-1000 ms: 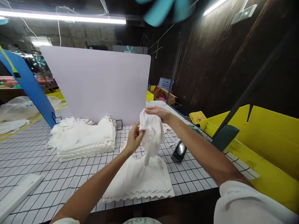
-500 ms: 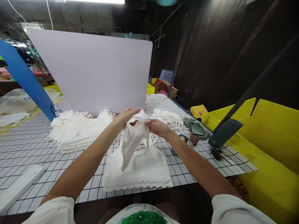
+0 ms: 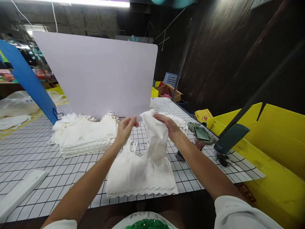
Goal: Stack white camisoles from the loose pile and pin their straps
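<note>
My right hand [image 3: 167, 124] grips a white garment [image 3: 156, 138] by its upper part, thumb on top, and the cloth hangs down in folds. Left of it, my left hand [image 3: 127, 127] is apart from the cloth, fingers curled into a pinch; whether anything thin is between them I cannot make out. Below both hands lies a small stack of white strappy tops [image 3: 135, 179] with wavy hems toward me and thin straps at the far end. The hanging garment's lower end overlaps this stack.
A taller pile of white tops [image 3: 87, 136] sits at the left, before an upright white board [image 3: 100, 73]. More white cloth [image 3: 177, 120] lies behind my right hand. To the right are a phone [image 3: 202, 133], keys [image 3: 225, 159], a dark green case [image 3: 231, 138] and yellow bins [image 3: 281, 136].
My left hand has let go of the garment and drawn away to the left. My right hand has moved slightly right with the garment, which now hangs from it alone.
</note>
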Action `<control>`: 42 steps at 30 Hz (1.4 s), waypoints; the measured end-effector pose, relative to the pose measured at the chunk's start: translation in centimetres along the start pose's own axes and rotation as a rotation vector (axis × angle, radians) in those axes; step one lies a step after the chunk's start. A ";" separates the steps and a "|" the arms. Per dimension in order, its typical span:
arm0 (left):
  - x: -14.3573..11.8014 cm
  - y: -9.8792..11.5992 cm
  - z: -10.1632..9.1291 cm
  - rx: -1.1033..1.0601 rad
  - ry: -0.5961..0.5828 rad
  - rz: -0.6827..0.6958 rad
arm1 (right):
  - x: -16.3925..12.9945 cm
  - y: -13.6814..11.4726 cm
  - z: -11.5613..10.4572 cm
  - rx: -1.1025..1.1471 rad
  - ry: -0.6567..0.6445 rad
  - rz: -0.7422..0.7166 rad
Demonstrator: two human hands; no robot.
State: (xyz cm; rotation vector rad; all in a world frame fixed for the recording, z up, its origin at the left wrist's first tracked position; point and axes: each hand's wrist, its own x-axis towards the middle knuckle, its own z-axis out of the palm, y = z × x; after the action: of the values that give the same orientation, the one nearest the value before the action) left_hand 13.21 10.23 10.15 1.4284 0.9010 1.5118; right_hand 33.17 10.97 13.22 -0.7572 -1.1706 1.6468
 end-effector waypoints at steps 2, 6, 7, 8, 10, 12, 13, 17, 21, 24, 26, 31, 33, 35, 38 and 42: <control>-1.4 -0.1 1.2 -0.119 -0.184 -0.121 | 0.3 -0.2 0.5 -0.004 -0.010 -0.018; -2.1 0.0 2.2 -0.328 -0.311 -0.328 | 0.7 -0.5 1.0 -0.033 0.001 -0.065; -1.8 0.1 2.1 -0.355 -0.266 -0.340 | 0.8 -0.5 0.8 -0.050 0.030 -0.099; -1.3 0.3 1.9 -0.366 -0.201 -0.337 | 0.8 -0.4 0.4 -0.072 0.074 -0.148; -0.2 0.9 1.2 -0.350 -0.056 -0.294 | 0.7 -0.1 -0.8 -0.137 0.206 -0.286; 1.0 1.8 0.5 -0.310 0.029 -0.228 | 0.3 0.2 -2.2 -0.283 0.314 -0.363; 1.5 2.4 0.2 -0.282 0.025 -0.208 | 0.1 0.3 -2.9 -0.399 0.318 -0.340; 3.1 5.0 0.4 -0.117 -0.220 -0.234 | -0.6 -0.1 -3.6 -0.745 0.170 -0.234; 3.9 7.4 1.5 0.081 -0.510 -0.236 | 0.4 -2.0 -1.2 -0.473 -0.182 -0.283; 4.3 8.8 1.1 0.195 -0.576 -0.227 | 1.3 -3.3 0.7 -0.424 -0.366 -0.137; 4.6 9.5 0.0 0.255 -0.632 -0.261 | 1.6 -4.2 1.5 -0.442 -0.340 -0.106; 5.2 10.0 -3.8 0.287 -0.750 -0.326 | 1.1 -6.1 1.9 -0.333 -0.303 -0.143; 5.3 9.9 -5.0 0.186 -0.691 -0.272 | 0.8 -6.9 1.7 -0.327 -0.311 -0.103; 5.2 9.8 -5.9 0.129 -0.667 -0.260 | 0.5 -7.8 1.1 -0.322 -0.273 -0.091; 4.8 9.3 -7.2 0.159 -0.716 -0.314 | 0.0 -9.5 -0.4 -0.370 -0.166 -0.135; 4.1 8.4 -8.6 0.191 -0.728 -0.360 | -0.6 -11.1 -2.4 -0.553 -0.106 -0.168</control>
State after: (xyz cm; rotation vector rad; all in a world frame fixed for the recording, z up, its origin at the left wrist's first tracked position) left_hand 3.83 11.19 18.62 1.6724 0.7877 0.5717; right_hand 39.22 12.31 22.77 -0.8865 -1.7496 1.2423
